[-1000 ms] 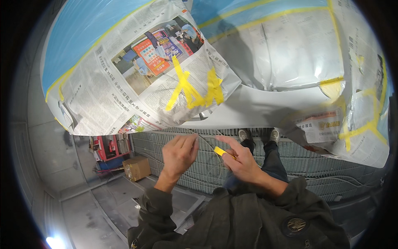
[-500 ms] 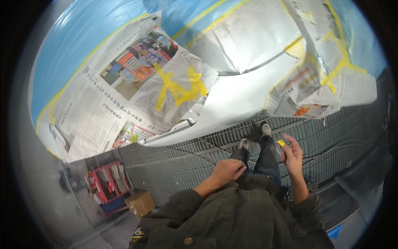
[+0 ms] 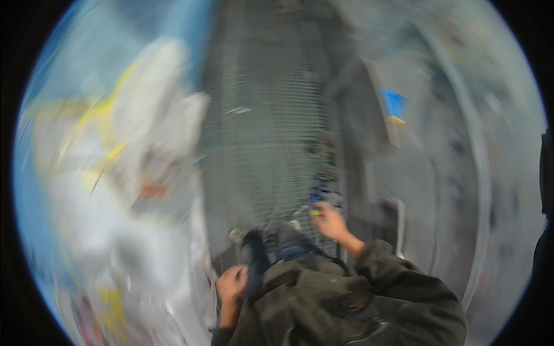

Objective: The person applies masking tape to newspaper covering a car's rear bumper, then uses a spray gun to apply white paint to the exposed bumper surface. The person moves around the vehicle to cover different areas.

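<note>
My right hand is held out ahead of my body with a small roll of yellow masking tape at its fingertips. Low on the left, close to my leg, hangs my left hand, its fingers curled in and nothing visible in them, though motion smears the detail. Beside it on the left stands a white car body. Newspaper covers part of it, held with yellow tape strips, and blue plastic sheeting lies over more of it. Neither hand touches the car.
Slatted metal grating runs ahead under my feet, between the car and a dark raised edge on the right. A blue piece with a yellow end is on the right side. Blurred clutter lies along the grating's right border.
My view has swung right, so the car now sits on the left and the grating runs ahead. The tape roll stays in my right hand; my left hand has left my front for my side.
</note>
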The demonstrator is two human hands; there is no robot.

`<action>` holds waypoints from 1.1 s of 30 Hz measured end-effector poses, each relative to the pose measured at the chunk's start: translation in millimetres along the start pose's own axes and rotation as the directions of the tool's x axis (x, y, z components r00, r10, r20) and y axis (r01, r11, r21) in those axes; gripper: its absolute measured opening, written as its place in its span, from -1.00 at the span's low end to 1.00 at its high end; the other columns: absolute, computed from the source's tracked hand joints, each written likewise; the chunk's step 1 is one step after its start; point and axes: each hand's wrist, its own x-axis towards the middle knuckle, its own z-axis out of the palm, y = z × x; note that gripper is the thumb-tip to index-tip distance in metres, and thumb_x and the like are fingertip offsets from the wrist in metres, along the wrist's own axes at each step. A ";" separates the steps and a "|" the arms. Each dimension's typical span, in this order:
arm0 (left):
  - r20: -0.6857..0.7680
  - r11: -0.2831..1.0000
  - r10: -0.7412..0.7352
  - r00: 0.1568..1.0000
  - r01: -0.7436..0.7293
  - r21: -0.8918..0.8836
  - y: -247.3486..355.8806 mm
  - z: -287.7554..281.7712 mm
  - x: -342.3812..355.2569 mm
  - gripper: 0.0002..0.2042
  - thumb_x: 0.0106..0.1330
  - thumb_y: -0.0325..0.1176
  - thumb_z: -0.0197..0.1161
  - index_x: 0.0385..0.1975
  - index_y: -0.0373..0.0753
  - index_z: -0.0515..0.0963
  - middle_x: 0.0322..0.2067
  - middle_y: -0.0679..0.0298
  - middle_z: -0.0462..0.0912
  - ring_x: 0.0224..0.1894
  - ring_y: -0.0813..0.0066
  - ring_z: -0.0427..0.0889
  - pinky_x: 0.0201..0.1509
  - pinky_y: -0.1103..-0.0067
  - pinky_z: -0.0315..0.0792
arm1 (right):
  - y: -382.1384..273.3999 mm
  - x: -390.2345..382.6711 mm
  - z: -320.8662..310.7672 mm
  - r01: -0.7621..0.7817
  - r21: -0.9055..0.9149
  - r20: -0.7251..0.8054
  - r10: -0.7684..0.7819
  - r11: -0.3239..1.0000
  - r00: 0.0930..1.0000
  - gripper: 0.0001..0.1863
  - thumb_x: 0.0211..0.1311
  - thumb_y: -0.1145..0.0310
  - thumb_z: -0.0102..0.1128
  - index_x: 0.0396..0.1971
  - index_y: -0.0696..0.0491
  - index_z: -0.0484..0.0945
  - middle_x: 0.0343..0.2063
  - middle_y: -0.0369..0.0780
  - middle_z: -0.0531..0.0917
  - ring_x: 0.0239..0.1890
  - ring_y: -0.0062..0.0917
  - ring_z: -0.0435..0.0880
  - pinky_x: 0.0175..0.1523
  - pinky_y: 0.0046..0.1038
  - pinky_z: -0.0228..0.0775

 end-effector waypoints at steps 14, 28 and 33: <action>0.452 0.977 -0.010 0.892 -0.088 0.195 36.5 82.1 8.5 -0.87 0.26 -0.40 0.31 -0.34 -0.34 0.66 -0.64 0.22 0.61 -0.61 0.57 0.52 -0.46 0.58 0.41 | 373.0 -153.2 -124.2 -0.592 0.123 -0.706 0.490 0.797 0.512 -0.74 0.20 0.22 0.25 -0.21 0.06 0.67 -0.33 0.01 0.72 -0.23 -0.03 0.70 -0.09 -0.07 0.52; 0.432 0.896 -0.406 0.805 0.258 0.360 85.5 186.7 -109.1 -0.79 0.27 -0.30 0.32 -0.24 -0.30 0.68 -0.46 0.07 0.71 -0.46 0.30 0.71 -0.32 0.43 0.53 | 444.0 -142.3 -107.2 -0.347 0.091 -0.825 0.266 0.933 0.498 -0.65 0.15 0.46 0.19 -0.03 0.18 0.49 -0.11 -0.04 0.57 -0.01 -0.12 0.52 0.17 -0.17 0.30; 0.502 0.890 -0.441 0.744 0.290 0.352 52.8 233.1 -140.7 -0.77 0.28 -0.23 0.34 -0.29 -0.28 0.70 -0.45 0.11 0.72 -0.45 0.25 0.71 -0.31 0.43 0.56 | 419.2 -71.8 7.3 -0.143 0.417 -0.381 0.316 0.897 0.869 -0.74 0.24 0.38 0.21 -0.08 0.10 0.57 -0.10 -0.06 0.57 -0.04 -0.16 0.57 0.07 -0.28 0.42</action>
